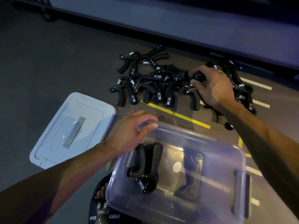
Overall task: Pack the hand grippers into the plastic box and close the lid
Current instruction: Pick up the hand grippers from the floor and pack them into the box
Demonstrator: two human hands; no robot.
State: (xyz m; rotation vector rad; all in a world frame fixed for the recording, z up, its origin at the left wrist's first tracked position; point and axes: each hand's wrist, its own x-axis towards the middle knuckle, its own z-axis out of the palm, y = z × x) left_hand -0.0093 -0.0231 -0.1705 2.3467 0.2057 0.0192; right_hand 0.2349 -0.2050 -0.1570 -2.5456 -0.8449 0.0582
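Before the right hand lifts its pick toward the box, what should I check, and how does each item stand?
1. Grip: right hand curls its fingers round a hand gripper: ok.
2. Plastic box steadied, left hand holds its far rim: ok.
3. Opening free, lid lies on the floor beside it: ok.
4. Room inside, one packed gripper plainly seen: ok.
5. Held piece untangled from the pile: cannot tell.

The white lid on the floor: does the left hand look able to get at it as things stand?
Probably yes. The lid lies flat beside the left hand with nothing lying between them; that hand only has to let go of the plastic box rim.
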